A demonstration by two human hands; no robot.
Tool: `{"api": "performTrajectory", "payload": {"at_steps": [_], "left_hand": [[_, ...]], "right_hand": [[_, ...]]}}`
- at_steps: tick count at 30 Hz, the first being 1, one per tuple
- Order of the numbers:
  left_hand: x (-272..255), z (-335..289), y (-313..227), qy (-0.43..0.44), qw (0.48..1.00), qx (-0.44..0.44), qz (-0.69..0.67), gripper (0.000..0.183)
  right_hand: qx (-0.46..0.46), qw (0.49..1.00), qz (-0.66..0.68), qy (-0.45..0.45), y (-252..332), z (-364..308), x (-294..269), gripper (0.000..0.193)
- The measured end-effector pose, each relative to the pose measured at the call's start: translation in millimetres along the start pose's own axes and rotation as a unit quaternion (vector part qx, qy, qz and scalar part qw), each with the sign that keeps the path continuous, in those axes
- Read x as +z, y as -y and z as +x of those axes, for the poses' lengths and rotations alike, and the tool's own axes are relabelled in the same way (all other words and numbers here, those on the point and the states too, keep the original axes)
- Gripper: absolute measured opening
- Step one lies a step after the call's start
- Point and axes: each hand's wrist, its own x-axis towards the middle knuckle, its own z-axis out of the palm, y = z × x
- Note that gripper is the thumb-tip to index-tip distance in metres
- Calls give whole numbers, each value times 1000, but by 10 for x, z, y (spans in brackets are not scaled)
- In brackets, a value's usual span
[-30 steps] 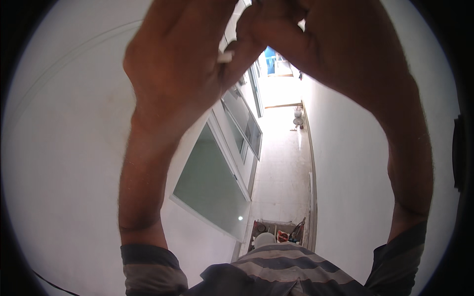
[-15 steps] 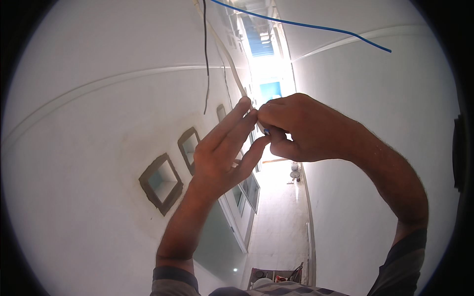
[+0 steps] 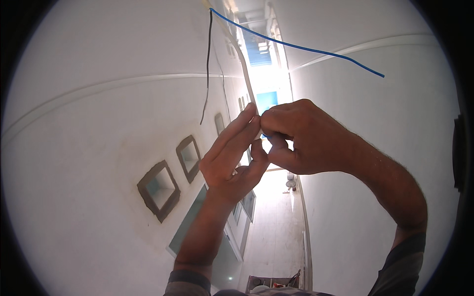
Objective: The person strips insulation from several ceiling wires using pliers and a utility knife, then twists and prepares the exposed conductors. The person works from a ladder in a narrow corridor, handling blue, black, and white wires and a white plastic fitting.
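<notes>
A white cable (image 3: 245, 64) comes down from the ceiling and runs to my two raised hands. My left hand (image 3: 229, 155) is closed on its lower end, the fingers long and the thumb pressed in from below. Close against its fingertips, my right hand (image 3: 316, 140) is curled in a pinch at the cable's end. A bit of blue shows between the two hands; most of the cable end is hidden by my fingers. From the same ceiling spot hang a blue wire (image 3: 301, 48), stretching out to the right, and a black wire (image 3: 209, 59), hanging down.
White walls rise on both sides of a narrow corridor. Square niches (image 3: 159, 191) with rough grey edges are set in the left wall, above a door (image 3: 217, 246). On the floor below stands a container of tools (image 3: 274, 282); farther along are small objects (image 3: 291, 181) by the right wall.
Both hands have come slightly lower in view, with the cable between them. The left thumb has bent in closer to the right hand. The hanging wires also appear lower.
</notes>
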Motion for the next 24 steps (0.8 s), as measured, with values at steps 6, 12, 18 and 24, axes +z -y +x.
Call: {"api": "performTrajectory", "payload": {"at_steps": [6,12,18,24], "left_hand": [[-54,-11,-46,-11,1000,2,11,20],[-216,126,-30,116,992,16,-39,22],[-264,315,254,239,959,0,-154,18],[-296,473,309,268,958,78,-71,15]], "right_hand": [[107,990,82,27,112,21,-130,14],[71,991,93,64,16,-50,-131,21],[25,997,1,78,-35,-37,-163,21],[-119,962,-237,61,-137,32,-155,13]]}}
